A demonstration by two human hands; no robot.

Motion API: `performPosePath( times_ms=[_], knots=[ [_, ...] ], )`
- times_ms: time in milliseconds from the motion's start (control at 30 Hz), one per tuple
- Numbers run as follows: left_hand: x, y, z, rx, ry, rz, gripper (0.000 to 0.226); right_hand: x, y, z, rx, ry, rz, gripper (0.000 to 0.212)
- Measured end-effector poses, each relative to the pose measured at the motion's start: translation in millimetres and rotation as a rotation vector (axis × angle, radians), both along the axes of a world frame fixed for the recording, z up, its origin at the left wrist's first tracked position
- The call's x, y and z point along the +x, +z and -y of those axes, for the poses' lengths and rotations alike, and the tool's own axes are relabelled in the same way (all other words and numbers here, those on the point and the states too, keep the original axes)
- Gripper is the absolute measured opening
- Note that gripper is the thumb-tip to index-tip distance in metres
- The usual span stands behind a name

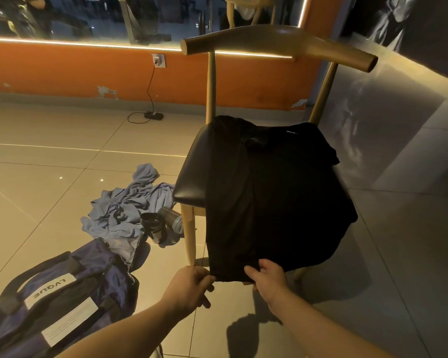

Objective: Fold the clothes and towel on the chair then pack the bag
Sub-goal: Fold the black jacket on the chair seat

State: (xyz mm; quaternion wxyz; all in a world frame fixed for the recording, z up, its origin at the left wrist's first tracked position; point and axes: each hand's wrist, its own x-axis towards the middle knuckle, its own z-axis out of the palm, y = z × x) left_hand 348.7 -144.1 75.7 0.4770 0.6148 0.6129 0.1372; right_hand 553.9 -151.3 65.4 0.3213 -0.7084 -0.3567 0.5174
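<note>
Clothing in black, a single black garment [274, 192], lies spread over the dark seat of a wooden chair [194, 171] at centre right of the frame. Its lower part hangs off the front edge of the seat, and what kind of garment it is cannot be told in the dim light.

The left hand [192, 288] pinches the lower left corner of the hanging hem, with the fingers curled in against the cloth. Just right of it, the right hand [269, 277] clamps the same hem, thumb on top and fingers tucked beneath. Both hands are closed on the fabric, near each other but not touching.

Left of the chair's front leg, a grey bottle [170, 220] lies on its side on the tiled floor. It rests against a crumpled light blue cloth [119, 213], and whether that is a towel or clothing cannot be told. The cloth's near edge overlaps the end of a navy duffel bag [70, 293] at lower left, which has white labels on its side.

Farther back, a black power strip [153, 115] sits on the floor. Its cable rises to a socket [159, 60] on the orange wall [75, 68].
</note>
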Motion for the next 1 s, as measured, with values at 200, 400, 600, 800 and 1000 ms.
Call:
performPosePath(
  times_ms=[200, 400, 600, 800, 1000],
  knots=[
    [0, 1, 10, 0.242, -0.069, -0.476, 0.037, -5, -8, 0, -0.043, -0.085, 0.055, 0.014],
    [2, -5, -2, 0.235, -0.297, -0.668, 0.038, 3, -11, -3, -0.111, -0.076, 0.11, 0.037],
    [20, 11, -31, 0.21, -0.212, -0.596, 0.03, 52, 4, -22, -0.156, -0.19, 0.174, 0.052],
    [94, 54, -57, 0.507, -0.159, -0.423, 0.016, 121, 45, -34, 0.032, -0.506, 0.256, 0.069],
    [166, 88, -73, 0.695, -0.165, -0.364, 0.031, 167, 65, -37, 0.087, -0.418, 0.165, 0.051]
  ],
)
